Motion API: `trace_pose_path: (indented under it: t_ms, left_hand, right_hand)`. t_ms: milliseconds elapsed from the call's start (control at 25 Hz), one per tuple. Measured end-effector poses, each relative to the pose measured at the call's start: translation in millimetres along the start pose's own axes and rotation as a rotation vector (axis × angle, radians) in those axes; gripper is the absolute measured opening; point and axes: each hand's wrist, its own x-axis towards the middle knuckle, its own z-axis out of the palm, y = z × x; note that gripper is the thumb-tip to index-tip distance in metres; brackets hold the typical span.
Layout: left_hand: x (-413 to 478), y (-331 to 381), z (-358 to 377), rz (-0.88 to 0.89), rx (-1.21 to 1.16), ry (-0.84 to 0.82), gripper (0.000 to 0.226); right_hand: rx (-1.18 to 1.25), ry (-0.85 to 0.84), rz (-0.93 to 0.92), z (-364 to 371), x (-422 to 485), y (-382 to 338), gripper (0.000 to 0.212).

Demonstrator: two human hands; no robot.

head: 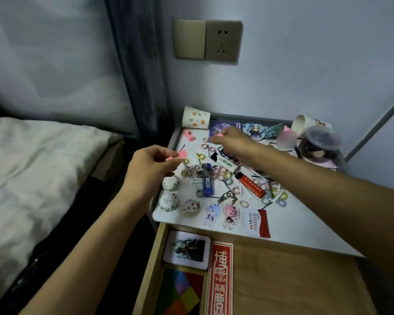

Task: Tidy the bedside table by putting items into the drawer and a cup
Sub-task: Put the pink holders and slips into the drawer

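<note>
My left hand (151, 165) hovers over the left edge of the bedside table (293, 226) and pinches small pink clips (179, 155) between thumb and fingers. My right hand (231, 138) reaches across to the back of the table and pinches another small pink piece (219, 134) at its fingertips. A pink clip (189, 135) lies at the back left, beside a paper cup (196, 120) lying on its side. A second paper cup (305, 123) is tipped at the back right. Below the table the wooden drawer (282, 280) stands open.
Scattered on the table are several small hair bands, bobby pins, a blue lighter (207, 181), a red lighter (251, 183), keychains (230, 212), round badges and a lidded jar (319, 146). The drawer holds a photo card (187, 250), a coloured puzzle and a red patch. A bed lies left.
</note>
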Motion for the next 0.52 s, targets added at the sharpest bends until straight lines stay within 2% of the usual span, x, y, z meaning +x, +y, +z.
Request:
trace_pose_path:
  t_ms: [80,120,240,360,520]
  left_hand:
    - [3.7,-2.7,-8.8,0.009,0.012,0.028,0.006]
    - [6.0,-3.8,-14.8,0.014,-0.008,0.043,0.007]
    - [10.2,-6.0,-26.8,0.033,-0.054,0.081,0.007]
    - [10.8,-8.0,-29.5,0.036,-0.064,0.090,0.004]
    - [14.8,-8.7,-30.8,0.042,-0.063,0.084,0.008]
  right_hand:
    - [-0.517,0.094,-0.196,17.7,26.5,-8.7,0.030]
    - [-0.632,0.118,-0.238,27.2,39.4,-15.8,0.033]
    - [-0.752,0.174,-0.277,51.5,65.8,-32.6,0.034]
    - [-0.826,0.200,-0.231,67.6,84.5,-35.8,0.037]
    - [-0.847,0.212,-0.216,73.8,95.6,-31.0,0.030]
